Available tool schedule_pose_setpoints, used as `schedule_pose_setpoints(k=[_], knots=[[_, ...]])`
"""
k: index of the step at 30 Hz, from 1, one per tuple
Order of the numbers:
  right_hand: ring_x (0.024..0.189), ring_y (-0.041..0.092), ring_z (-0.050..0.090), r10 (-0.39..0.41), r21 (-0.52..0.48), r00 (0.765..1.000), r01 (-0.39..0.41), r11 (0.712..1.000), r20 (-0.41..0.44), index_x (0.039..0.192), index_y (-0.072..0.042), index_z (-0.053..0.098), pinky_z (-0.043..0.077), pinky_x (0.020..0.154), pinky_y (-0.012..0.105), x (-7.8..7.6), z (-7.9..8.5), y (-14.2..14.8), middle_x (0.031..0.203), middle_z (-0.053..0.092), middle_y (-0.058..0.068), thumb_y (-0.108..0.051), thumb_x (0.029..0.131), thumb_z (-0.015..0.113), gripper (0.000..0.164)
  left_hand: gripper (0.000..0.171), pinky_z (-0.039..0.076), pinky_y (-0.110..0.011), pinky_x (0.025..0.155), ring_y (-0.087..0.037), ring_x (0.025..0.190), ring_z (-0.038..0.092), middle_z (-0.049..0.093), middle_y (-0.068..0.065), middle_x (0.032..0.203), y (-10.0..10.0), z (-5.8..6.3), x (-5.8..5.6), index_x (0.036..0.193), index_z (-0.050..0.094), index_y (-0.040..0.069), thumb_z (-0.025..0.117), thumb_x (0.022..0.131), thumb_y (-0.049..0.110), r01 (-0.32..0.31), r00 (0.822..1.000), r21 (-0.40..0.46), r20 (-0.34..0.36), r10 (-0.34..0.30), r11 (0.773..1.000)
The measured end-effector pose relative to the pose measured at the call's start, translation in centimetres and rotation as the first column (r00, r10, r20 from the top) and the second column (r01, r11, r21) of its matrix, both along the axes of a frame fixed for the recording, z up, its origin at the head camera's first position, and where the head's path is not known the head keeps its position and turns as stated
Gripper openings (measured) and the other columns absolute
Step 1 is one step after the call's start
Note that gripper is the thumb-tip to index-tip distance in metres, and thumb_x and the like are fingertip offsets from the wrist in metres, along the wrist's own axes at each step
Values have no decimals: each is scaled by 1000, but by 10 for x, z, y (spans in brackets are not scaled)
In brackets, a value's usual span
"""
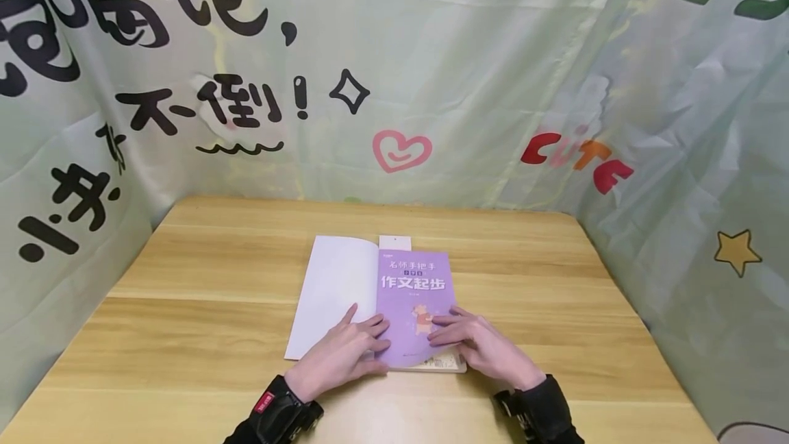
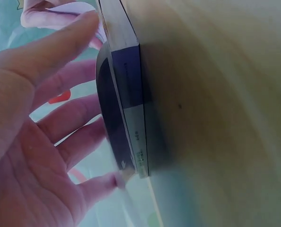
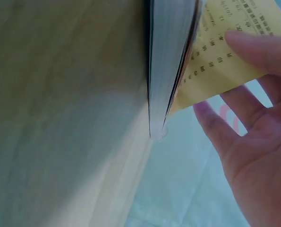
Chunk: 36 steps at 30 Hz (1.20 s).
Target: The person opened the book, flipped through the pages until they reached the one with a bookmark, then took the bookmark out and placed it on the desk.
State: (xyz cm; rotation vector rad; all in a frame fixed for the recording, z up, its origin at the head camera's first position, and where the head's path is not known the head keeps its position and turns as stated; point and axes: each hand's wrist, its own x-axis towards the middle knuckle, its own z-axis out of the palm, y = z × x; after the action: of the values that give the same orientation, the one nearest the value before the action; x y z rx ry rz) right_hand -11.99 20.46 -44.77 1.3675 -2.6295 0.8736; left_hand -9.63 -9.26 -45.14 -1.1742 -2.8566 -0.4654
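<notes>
Thumb and fingers of the right hand (image 1: pixel 490 349) are pinching a purple page (image 1: pixel 403 331), while the left hand (image 1: pixel 344 353) is resting, loosely spread, near the spine; a light pinch and steady bracing should be preventing creases. The open book (image 1: pixel 335 283) is lying on the worktop (image 1: pixel 185 338), its page reading "名师手把手" and "作文起步"; behind, a cloth (image 1: pixel 481 60) is displaying "CUTE."

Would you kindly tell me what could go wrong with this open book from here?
The purple page bends up at its lower right, pinched by the right hand, so it might crease.
The white inside cover, partly hidden by the left hand, might swing back if released.
The white tab protruding past the page's top could perhaps get bent.
</notes>
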Motion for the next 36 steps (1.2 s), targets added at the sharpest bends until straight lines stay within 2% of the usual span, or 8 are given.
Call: schedule_pose_setpoints(k=[7, 14, 17, 19, 25, 28, 31, 36], knots=[[117, 36, 68, -165, -87, 974, 152, 985, -158, 107, -8, 78, 35, 112, 59, 3, -5, -9, 113, 78, 7, 23, 66, 60, 54, 51, 32, -50, 124, -24, 140, 53, 60, -9, 144, -2, -1, 0, 135, 64, 8, 62, 97, 42, -4, 1000, -1, 26, 4, 1000], [126, 40, 61, -291, -132, 930, 267, 955, -225, 113, -7, 76, 21, 128, 42, 6, -4, -21, 120, 75, 10, 27, 59, 62, 65, 51, 34, -49, 123, -22, 140, 53, 60, -9, 145, -4, 0, 0, 137, 62, 7, 59, 99, 41, -4, 1000, 5, 3, 4, 1000], [132, 43, 55, -352, -161, 905, 321, 933, -239, 120, -3, 72, 27, 122, 54, 10, -5, -27, 130, 68, 17, 21, 62, 75, 63, 51, 36, -49, 122, -23, 139, 54, 61, -9, 144, -5, 0, 1, 138, 61, 6, 60, 99, 39, -2, 1000, 21, -5, 2, 1000], [134, 44, 52, -383, -190, 896, 345, 919, -227, 125, 2, 67, 29, 118, 54, 12, -5, -31, 136, 63, 21, 15, 61, 82, 68, 52, 36, -49, 122, -23, 139, 54, 60, -9, 145, -6, 1, 2, 140, 59, 5, 61, 99, 38, -6, 1000, 33, 6, 5, 999], [138, 49, 42, -419, -280, 898, 371, 885, -133, 142, 10, 47, 16, 123, 24, 18, -5, -41, 150, 44, 31, 18, 62, 80, 88, 61, 35, -46, 123, -23, 141, 52, 55, -9, 150, -8, 2, 3, 150, 47, 7, 62, 99, 37, -33, 997, 72, 76, 28, 997], [140, 50, 36, -423, -303, 903, 382, 873, -81, 150, 10, 35, 12, 121, 18, 19, -4, -45, 156, 33, 33, 17, 60, 82, 103, 64, 36, -46, 122, -22, 140, 53, 54, -9, 151, -10, 3, 4, 153, 43, 8, 61, 99, 37, -40, 996, 81, 80, 33, 996], [139, 51, 38, -424, -331, 904, 385, 861, -53, 154, 10, 24, 20, 118, 11, 20, -4, -50, 160, 23, 35, 26, 60, 73, 108, 66, 37, -44, 122, -21, 139, 53, 55, -9, 150, -11, 4, 5, 154, 40, 8, 61, 99, 37, -36, 997, 81, 69, 30, 996], [146, 43, 30, -424, -376, 905, 380, 845, -39, 155, 13, 16, 18, 119, 8, 21, -6, -56, 160, 17, 38, 35, 60, 58, 106, 69, 37, -43, 123, -21, 139, 53, 54, -10, 151, -11, 5, 5, 156, 37, 7, 62, 99, 36, -28, 999, 86, 48, 24, 996]])
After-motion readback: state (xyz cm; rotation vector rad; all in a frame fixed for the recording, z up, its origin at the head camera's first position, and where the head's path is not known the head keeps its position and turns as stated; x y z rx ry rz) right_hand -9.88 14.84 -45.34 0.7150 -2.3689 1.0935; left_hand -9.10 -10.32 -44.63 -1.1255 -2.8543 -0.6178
